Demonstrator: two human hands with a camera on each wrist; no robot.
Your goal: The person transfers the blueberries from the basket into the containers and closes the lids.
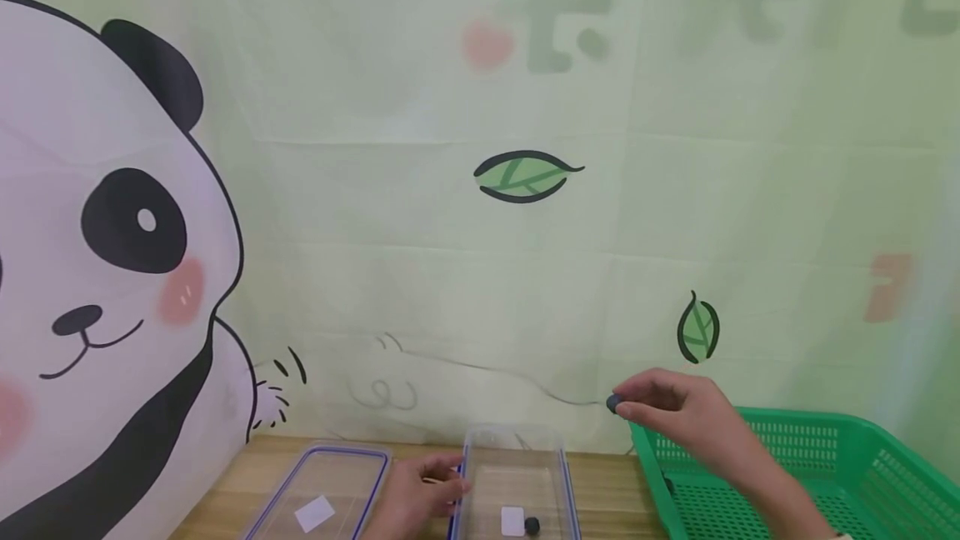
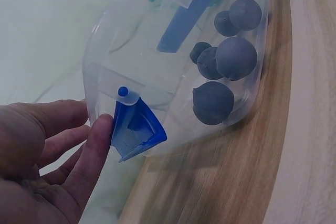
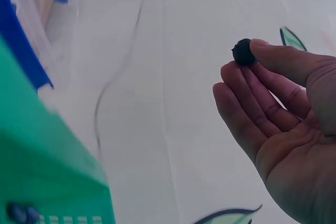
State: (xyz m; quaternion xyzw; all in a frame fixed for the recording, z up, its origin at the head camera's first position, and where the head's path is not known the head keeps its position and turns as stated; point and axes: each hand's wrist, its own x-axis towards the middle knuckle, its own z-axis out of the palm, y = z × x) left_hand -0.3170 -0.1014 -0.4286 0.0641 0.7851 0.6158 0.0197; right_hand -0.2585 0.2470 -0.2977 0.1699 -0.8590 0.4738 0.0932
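Head view: a right hand (image 1: 693, 419) pinches one dark blueberry (image 1: 613, 403) between thumb and fingertips, holding it up just beyond the left rim of a green plastic basket (image 1: 802, 417). From those fingertips, the clear plastic box (image 1: 566, 482) lies lower and to the left. Its long axis runs away from the person; the berry, being round, has none to speak of. The left hand (image 1: 416, 494) is the nearer one to the box: its fingers are loosely bent, open, with the tips resting against its left side.

In the left wrist view, that side is smooth, see-through and round-cornered, with a glossy blue clip (image 2: 140, 129) beside the fingers. Several matte, dusty-blue blueberries (image 2: 236, 59) of mixed sizes gather inside. The basket has slotted walls (more berries (image 3: 23, 213) show in it, blurred, from the right wrist). Farther left, a second clear container (image 1: 330, 450) edged in blue sits on the wood-grained table (image 1: 611, 490).
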